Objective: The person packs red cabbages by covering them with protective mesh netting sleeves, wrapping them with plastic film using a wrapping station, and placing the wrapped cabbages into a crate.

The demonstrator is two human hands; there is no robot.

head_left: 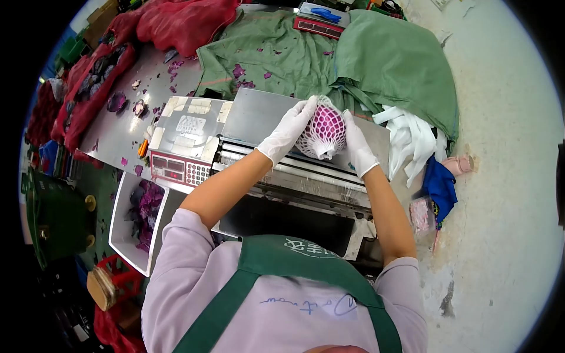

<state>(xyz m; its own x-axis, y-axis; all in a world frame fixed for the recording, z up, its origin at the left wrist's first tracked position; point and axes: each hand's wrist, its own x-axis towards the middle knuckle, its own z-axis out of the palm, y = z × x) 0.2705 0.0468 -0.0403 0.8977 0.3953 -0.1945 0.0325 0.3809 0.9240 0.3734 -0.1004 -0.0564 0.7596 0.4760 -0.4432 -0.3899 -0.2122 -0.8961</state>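
Note:
A red cabbage (332, 125) in a white foam net sleeve (322, 143) is between my two hands, over the metal wrapping machine (259, 116). My left hand (292, 128), in a white glove, presses its fingers on the net at the upper left. On the opposite side my right hand (358, 142), gloved too, has its fingers along the net's right edge. The sleeve is bunched at its near end. I cannot tell whether the cabbage rests on the machine's top.
A label scale (183, 132) adjoins the machine on the left. Below it stands a white foam box (122, 217) with purple leaves. Green cloth (394, 62) covers things behind; white foam nets (409, 138) hang at right. Red mesh sacks (182, 26) lie at the back left.

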